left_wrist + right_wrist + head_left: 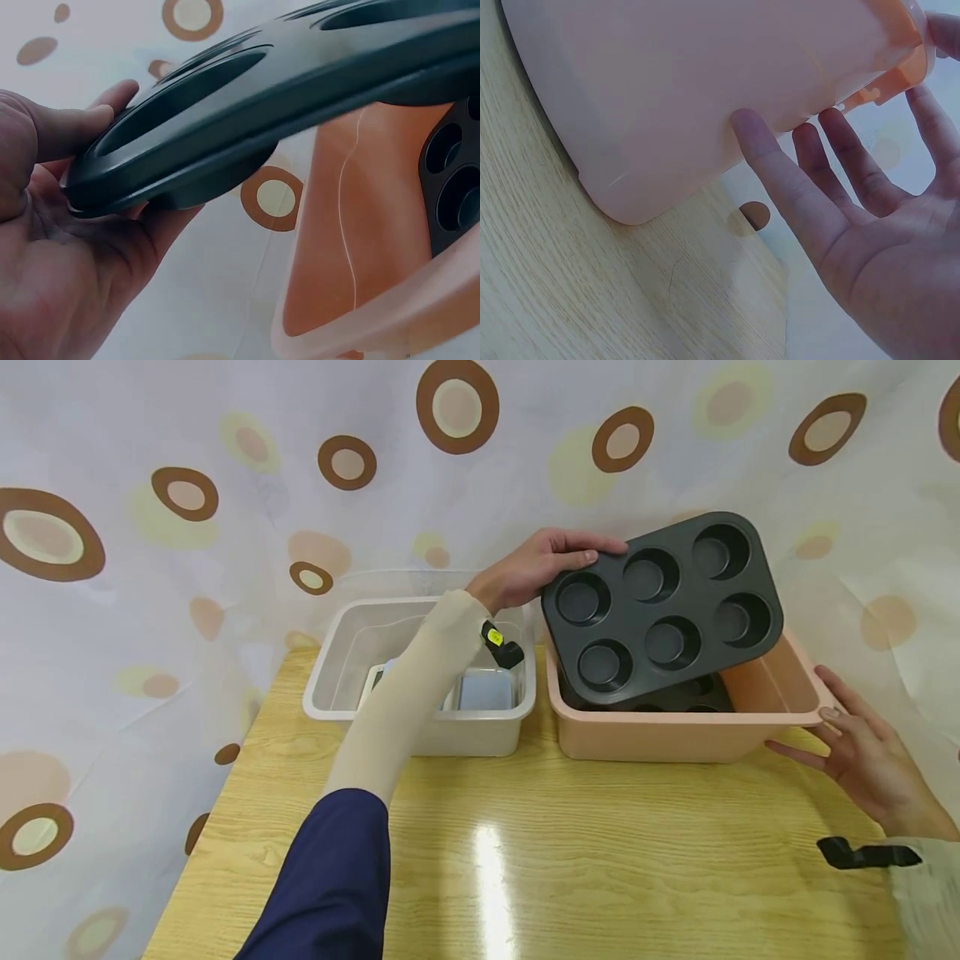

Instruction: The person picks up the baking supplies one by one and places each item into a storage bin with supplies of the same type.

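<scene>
My left hand (528,568) grips a dark muffin tin (693,664) by its left end, thumb on top and fingers beneath. The tin tilts over the pink plastic bin (675,739), its cups facing up toward the head camera. Inside the bin lies a second dark muffin tin (442,199), mostly covered by the first in the head view. At the bin's right end my right hand (873,760) holds the rim, thumb over it and fingers spread below. The right wrist view has those fingertips (754,131) against the bin's outer wall.
Left of the pink bin stands a whitish plastic bin (468,739) with a bluish-grey flat item (486,690) and other things partly hidden by my left forearm. Both bins stand on a wooden table (600,843) against a wall covering (247,410) with circle prints.
</scene>
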The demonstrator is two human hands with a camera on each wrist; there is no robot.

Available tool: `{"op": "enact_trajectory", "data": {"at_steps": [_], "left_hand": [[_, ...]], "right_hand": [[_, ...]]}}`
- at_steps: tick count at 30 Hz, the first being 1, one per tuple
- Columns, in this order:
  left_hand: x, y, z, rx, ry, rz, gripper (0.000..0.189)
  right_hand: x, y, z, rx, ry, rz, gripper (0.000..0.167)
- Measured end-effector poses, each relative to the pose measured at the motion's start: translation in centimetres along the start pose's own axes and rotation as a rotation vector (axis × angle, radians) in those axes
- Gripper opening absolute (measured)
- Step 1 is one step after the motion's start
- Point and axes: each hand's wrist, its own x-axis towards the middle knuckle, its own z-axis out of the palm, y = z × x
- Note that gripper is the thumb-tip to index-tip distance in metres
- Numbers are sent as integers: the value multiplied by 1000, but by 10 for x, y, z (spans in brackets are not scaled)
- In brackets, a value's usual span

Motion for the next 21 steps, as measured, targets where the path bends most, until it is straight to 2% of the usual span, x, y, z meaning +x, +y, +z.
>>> {"op": "enact_trajectory", "data": {"at_steps": [4, 9, 16, 21], "left_hand": [[5, -6, 1, 23, -25, -30, 40], [12, -16, 7, 83, -71, -44, 39], [14, -40, 16, 190, -122, -11, 37], [14, -47, 20, 255, -168, -1, 35]], "right_hand": [[0, 0, 1, -10, 2, 9, 68], [-2, -1, 1, 45, -20, 0, 69], [-4, -2, 0, 62, -19, 3, 69], [-7, -2, 0, 114, -49, -10, 69]]}}
